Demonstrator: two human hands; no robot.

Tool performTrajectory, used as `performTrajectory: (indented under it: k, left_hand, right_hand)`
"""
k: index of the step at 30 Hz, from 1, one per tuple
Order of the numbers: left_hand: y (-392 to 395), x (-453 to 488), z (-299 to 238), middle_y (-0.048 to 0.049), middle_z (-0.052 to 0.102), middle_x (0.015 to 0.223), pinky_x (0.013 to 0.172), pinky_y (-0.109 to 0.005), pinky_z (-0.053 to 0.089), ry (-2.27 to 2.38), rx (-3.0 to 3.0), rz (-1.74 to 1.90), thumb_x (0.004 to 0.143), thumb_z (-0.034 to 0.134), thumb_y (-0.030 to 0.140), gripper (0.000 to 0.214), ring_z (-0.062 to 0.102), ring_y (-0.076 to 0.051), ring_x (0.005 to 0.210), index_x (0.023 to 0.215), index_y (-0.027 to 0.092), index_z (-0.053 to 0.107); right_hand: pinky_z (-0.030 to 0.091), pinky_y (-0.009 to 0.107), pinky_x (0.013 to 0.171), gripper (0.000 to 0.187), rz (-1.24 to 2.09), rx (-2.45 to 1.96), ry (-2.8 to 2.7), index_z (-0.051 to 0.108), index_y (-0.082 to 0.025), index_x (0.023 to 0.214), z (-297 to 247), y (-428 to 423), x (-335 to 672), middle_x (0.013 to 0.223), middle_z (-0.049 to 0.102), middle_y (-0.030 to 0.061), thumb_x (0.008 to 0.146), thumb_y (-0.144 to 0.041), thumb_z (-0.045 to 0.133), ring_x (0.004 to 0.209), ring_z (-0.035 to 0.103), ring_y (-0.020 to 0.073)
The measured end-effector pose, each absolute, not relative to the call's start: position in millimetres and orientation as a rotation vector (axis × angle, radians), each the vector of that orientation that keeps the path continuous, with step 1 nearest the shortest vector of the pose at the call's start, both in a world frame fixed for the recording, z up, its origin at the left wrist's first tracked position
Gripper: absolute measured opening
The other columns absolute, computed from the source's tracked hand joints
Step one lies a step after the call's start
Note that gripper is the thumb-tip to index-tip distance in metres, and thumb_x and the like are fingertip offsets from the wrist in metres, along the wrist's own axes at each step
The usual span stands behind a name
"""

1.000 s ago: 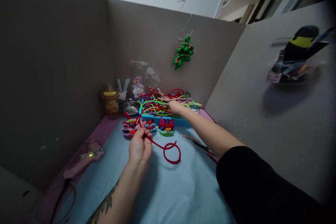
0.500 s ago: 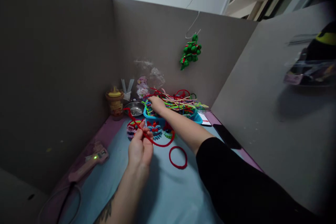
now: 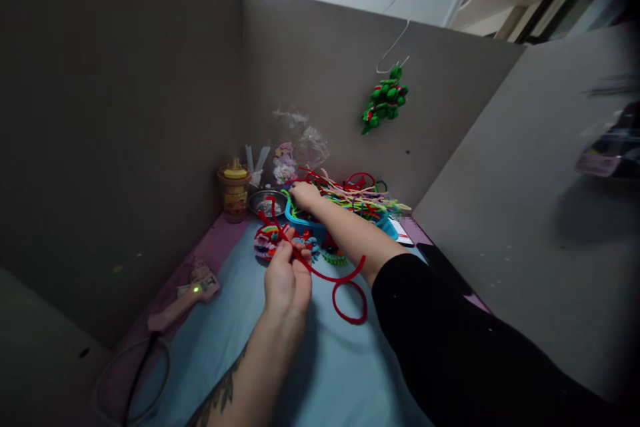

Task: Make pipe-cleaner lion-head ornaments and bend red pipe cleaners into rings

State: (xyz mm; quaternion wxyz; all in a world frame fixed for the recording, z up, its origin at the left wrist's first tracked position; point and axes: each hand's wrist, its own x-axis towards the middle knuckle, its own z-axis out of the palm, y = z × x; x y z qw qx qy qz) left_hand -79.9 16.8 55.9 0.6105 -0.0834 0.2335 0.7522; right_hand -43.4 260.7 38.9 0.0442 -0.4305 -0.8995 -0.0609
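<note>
My left hand (image 3: pixel 288 278) pinches a red pipe cleaner (image 3: pixel 345 297) over the light blue mat (image 3: pixel 320 367); the cleaner's far end curls into a loop on the mat. My right hand (image 3: pixel 304 195) reaches into the left side of a blue tray (image 3: pixel 300 219) heaped with coloured pipe cleaners (image 3: pixel 360 197), fingers curled among them; what they hold is hidden. Just beyond my left hand lie small colourful pipe-cleaner figures (image 3: pixel 267 240).
A pink glue gun (image 3: pixel 183 299) with a green light lies at the left, its cable trailing forward. A steel bowl (image 3: pixel 265 200), a yellow-lidded cup (image 3: pixel 234 192) and plastic bags stand at the back. A green ornament (image 3: pixel 384 99) hangs on the cardboard wall. A dark phone (image 3: pixel 440 260) lies right.
My right hand moved from the middle of the pipe-cleaner heap to its left edge. My left hand lifted the red pipe cleaner a little; the view shifted left.
</note>
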Motion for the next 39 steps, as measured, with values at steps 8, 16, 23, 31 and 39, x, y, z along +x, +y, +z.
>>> performTrajectory:
  k: [8,16,23,31,39]
  left_hand:
    - [16.2,-83.6,54.3,0.0009,0.05,0.061,0.046,-0.013,0.042,0.539,-0.167,1.777,0.092,0.037,0.005,0.026,0.049,-0.004,0.049,0.083,0.01,0.061]
    - [11.4,-83.0,51.1,-0.0019,0.059,0.066,0.054,-0.017,0.049,0.458,-0.147,1.726,0.091,0.039,0.006,0.025,0.059,-0.007,0.057,0.075,0.012,0.058]
    - [11.5,-79.9,51.9,-0.0111,0.069,0.098,0.083,-0.038,0.053,0.317,0.132,1.586,0.091,0.041,0.015,0.025,0.066,-0.022,0.098,0.073,0.014,0.059]
    - [7.4,-50.1,28.8,-0.0079,0.069,0.092,0.082,-0.034,0.049,0.487,0.635,1.341,0.077,0.063,0.014,0.004,0.065,-0.02,0.091,0.074,0.013,0.063]
    - [8.1,-25.2,6.5,-0.0139,0.069,0.1,0.079,-0.031,0.047,0.606,0.729,1.208,0.064,0.077,0.023,0.02,0.062,-0.025,0.097,0.077,0.012,0.067]
  right_hand:
    - [0.045,0.029,0.084,0.017,-0.068,-0.858,-2.657,0.067,-0.016,0.096,82.3,223.0,-89.0,0.106,0.062,0.008,0.085,-0.018,0.053,0.098,0.057,0.0179]
    - [0.048,0.021,0.064,0.015,0.635,-0.218,-1.77,0.053,-0.021,0.094,167.5,158.7,-34.6,0.089,0.064,0.0004,0.091,-0.036,0.051,0.071,0.061,0.0082]
    - [0.053,0.029,0.077,0.013,0.627,-0.09,-2.402,0.06,-0.017,0.09,104.2,31.3,102.5,0.091,0.069,0.0081,0.083,-0.009,0.053,0.086,0.065,0.0142]
    - [0.049,0.023,0.058,0.016,1.174,-0.718,-2.051,0.057,-0.017,0.093,41.0,-1.7,144.7,0.077,0.064,0.0016,0.079,-0.015,0.048,0.062,0.06,0.011]
    - [0.034,0.021,0.045,0.02,1.436,-0.925,-1.614,0.05,-0.018,0.068,-20.4,11.4,108.2,0.052,0.048,-0.0062,0.074,-0.033,0.062,0.044,0.044,0.0078]
